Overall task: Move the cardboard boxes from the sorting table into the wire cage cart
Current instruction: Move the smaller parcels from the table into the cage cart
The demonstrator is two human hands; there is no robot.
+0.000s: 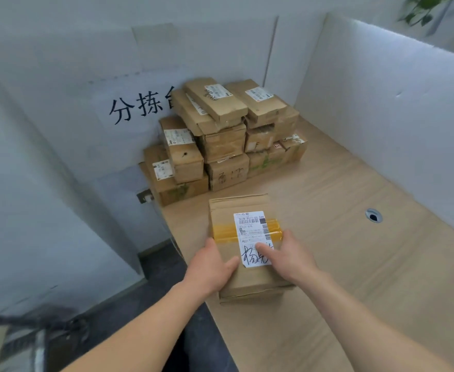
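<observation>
A flat cardboard box (243, 208) with a white shipping label and yellow tape lies near the left edge of the wooden sorting table (354, 264). My left hand (212, 264) grips its left side, thumb on top. My right hand (287, 253) grips its right side, with the thumb lying across the label. A pile of several more cardboard boxes (220, 135) is stacked at the table's far end against the wall. A blurred piece of dark wire frame, perhaps the cage cart (32, 334), shows at the bottom left.
White partition panels (381, 103) wall in the table on the right and at the back, one bearing large black characters. A round cable hole (373, 216) sits in the tabletop to the right. Dark floor (161, 269) lies left of the table.
</observation>
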